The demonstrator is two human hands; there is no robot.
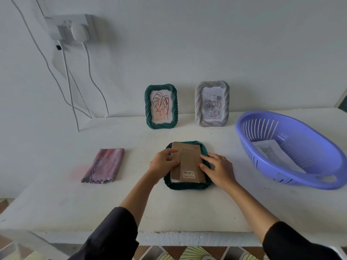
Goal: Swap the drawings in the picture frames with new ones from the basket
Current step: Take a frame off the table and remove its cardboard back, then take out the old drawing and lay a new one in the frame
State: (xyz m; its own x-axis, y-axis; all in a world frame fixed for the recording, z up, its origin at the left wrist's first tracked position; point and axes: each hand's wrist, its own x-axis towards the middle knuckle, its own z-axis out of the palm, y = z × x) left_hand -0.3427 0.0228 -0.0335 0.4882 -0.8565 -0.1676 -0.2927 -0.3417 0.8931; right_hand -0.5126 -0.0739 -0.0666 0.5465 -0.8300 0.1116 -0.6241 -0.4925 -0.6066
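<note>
Over the face-down green frame (187, 186), the left hand (161, 164) and right hand (218, 169) gripped the cardboard backing (188, 160) by its side edges, fingers curled.

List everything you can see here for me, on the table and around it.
table: 1, white, against the wall
green standing frame: 1, dark green, back of table, holds a leaf drawing
grey standing frame: 1, grey, right of it, holds a rose drawing
face-down frame: 1, dark green, table centre
cardboard back: 1, brown, on the face-down frame
basket: 1, purple-blue, table right
paper sheet: 1, white, inside basket
cloth: 1, pink-purple, folded, table left
wall socket: 1, white, upper left
cables: several, white, hanging below socket
left hand: 1, touches cardboard back's left edge
right hand: 1, at its right edge
</note>
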